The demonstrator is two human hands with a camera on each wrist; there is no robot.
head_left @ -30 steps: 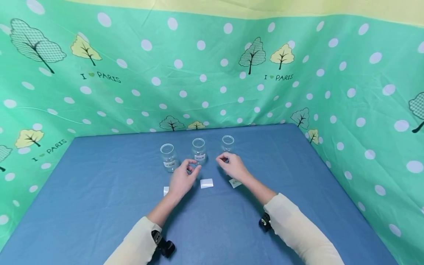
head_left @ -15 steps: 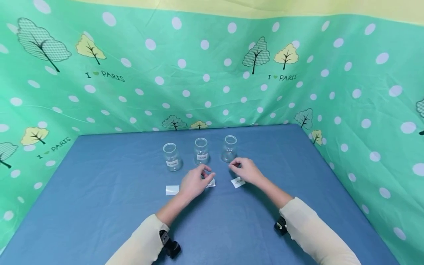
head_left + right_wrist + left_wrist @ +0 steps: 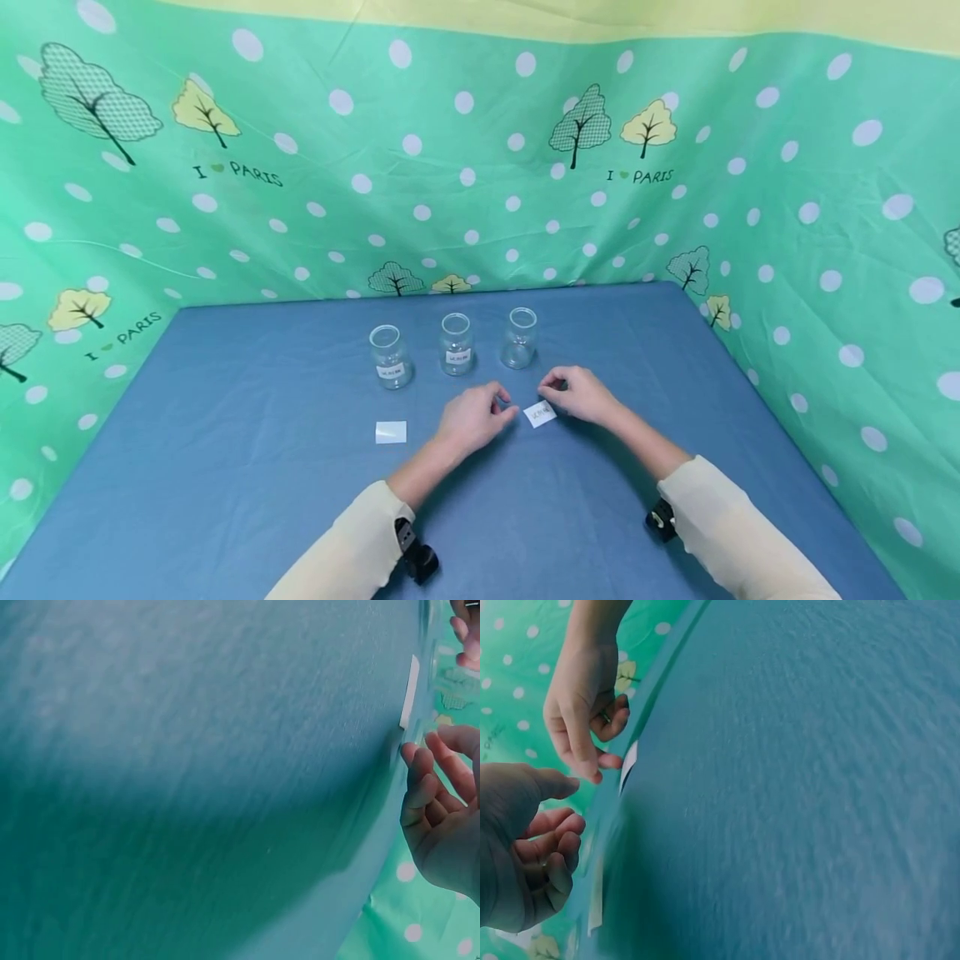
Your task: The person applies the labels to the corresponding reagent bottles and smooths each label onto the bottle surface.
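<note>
In the head view, a small white label with handwriting (image 3: 540, 413) lies on the table between my two hands. My right hand (image 3: 585, 395), fingers loosely curled, is at its upper right edge; whether the fingertips touch it I cannot tell. My left hand (image 3: 474, 417) hovers just left of it, thumb and fingers apart, holding nothing. Three lidless glass jars stand upright behind: the left jar (image 3: 390, 357) and middle jar (image 3: 456, 343) carry written labels, while the right jar (image 3: 519, 337) shows none. The left wrist view shows both hands near the label (image 3: 629, 765).
Another white slip (image 3: 391, 432) lies flat to the left of my left hand. Blue cloth covers the table (image 3: 247, 467). A green dotted curtain (image 3: 315, 242) rises along the back and sides.
Both hands have moved right and nearer to me, away from the jars. My left hand now hides the middle slip, and the left slip has come fully into view.
</note>
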